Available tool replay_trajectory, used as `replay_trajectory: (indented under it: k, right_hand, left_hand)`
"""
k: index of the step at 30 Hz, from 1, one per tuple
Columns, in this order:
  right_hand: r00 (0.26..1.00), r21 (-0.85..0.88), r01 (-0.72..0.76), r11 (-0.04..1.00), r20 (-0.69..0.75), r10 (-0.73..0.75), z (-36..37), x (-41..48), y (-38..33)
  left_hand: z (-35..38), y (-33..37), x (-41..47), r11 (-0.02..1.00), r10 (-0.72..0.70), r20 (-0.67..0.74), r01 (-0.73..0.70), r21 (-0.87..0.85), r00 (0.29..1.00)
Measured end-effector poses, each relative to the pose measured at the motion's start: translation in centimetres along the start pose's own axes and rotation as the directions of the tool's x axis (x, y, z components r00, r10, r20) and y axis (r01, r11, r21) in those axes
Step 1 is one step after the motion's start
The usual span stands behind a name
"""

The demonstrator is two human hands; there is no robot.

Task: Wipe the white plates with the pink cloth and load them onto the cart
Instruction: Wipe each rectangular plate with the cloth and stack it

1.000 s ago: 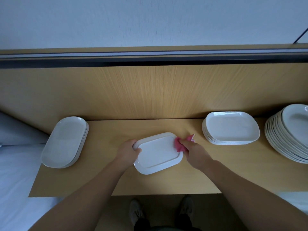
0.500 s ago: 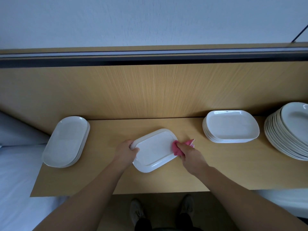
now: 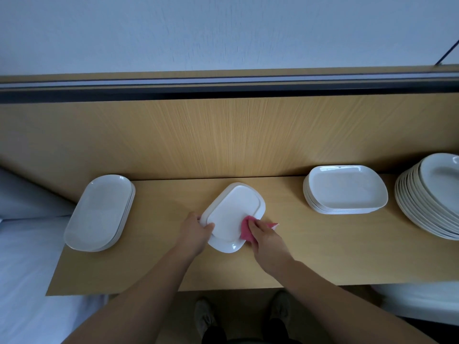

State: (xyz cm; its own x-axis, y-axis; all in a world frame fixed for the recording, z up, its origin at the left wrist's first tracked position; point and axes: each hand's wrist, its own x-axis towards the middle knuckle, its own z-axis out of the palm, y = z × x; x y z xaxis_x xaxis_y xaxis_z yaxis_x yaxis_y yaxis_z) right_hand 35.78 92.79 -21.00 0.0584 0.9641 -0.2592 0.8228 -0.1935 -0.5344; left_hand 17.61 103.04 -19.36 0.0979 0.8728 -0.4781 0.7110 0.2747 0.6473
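No readable text, labels, brands or numbers anywhere in view.

White rounded-rectangular plate (image 3: 236, 212) over the wooden counter (image 3: 323, 249) — crumpled pink cloth (image 3: 246, 232) against its near right edge

wall (image 3: 223, 31) pale | wood back panel (image 3: 223, 135) | wood tabletop (image 3: 323, 249) | white bedding (image 3: 24, 269)

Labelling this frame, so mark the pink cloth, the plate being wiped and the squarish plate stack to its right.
pink cloth (image 3: 245, 229), head view, bunched fold on the plate's edge.
plate being wiped (image 3: 233, 212), head view, its flat middle.
squarish plate stack (image 3: 345, 186), head view, top plate's middle.
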Motion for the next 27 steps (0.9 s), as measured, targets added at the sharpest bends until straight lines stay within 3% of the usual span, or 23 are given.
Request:
replay_trajectory:
  k: [7,13,19,24,27]
  right_hand:
    - [0.992,0.041,0.095,0.995,0.083,-0.098,-0.1,-0.5,0.5]
    - [0.999,0.140,-0.043,0.989,0.014,0.041,0.1,-0.4,-0.6]
    - [0.995,0.164,-0.016,0.986,-0.098,0.032,1.7,-1.5,-1.1]
    - [0.996,0.171,0.040,0.985,-0.088,-0.026,-0.2,-0.6,0.1]
    - [0.981,0.155,0.074,0.985,-0.190,-0.043,-1.6,0.8,0.6]
  left_hand:
    - [-0.2,0.0,0.0,0.999,-0.018,0.032,0.017,0.026,0.999]
    - [0.4,0.6,-0.1,0.999,-0.033,0.022,0.032,0.025,0.999]
    - [0.6,1.0,-0.2,0.999,-0.033,0.044,0.032,0.015,0.999]
    - [-0.1,0.3,-0.2,0.995,0.094,0.112,-0.096,0.015,0.989]
    - [-0.5,0.0,-0.6,0.982,0.191,0.204,-0.185,-0.046,0.960]
